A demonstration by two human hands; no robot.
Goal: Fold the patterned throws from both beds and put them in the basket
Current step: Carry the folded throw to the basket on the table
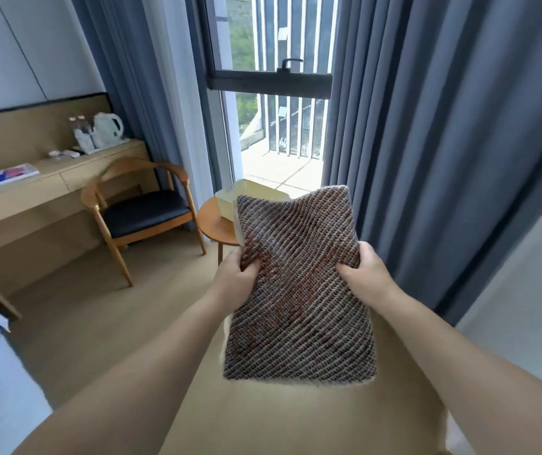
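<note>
Patterned throw (299, 290), folded into a thick rectangle, hangs in the air between my two hands. Its far end is tipped up and away from me and its near end droops below my wrists. My left hand (235, 279) grips the left edge, thumb on top and fingers curled underneath. My right hand (366, 274) clamps the right edge the same way, about level with the left, so neither hand is free.

Straight beyond the hands, the pale yellow basket (230, 200) sits on a small round table (212, 228). The throw's upper edge hides most of it, leaving only its left corner and rim in sight, and I cannot tell whether anything lies in it. A wooden chair (141, 208) stands off to the left of my left hand, and grey-blue curtains (443, 142) hang beyond my right.

I judge the folding of this piece done and the carry to the basket in hand. Next I would move both hands forward over the rim and lower the bundle flat. I would keep the edges pinched so the layers do not slide open, then let go with both hands together. The bundle may be a snug fit.
</note>
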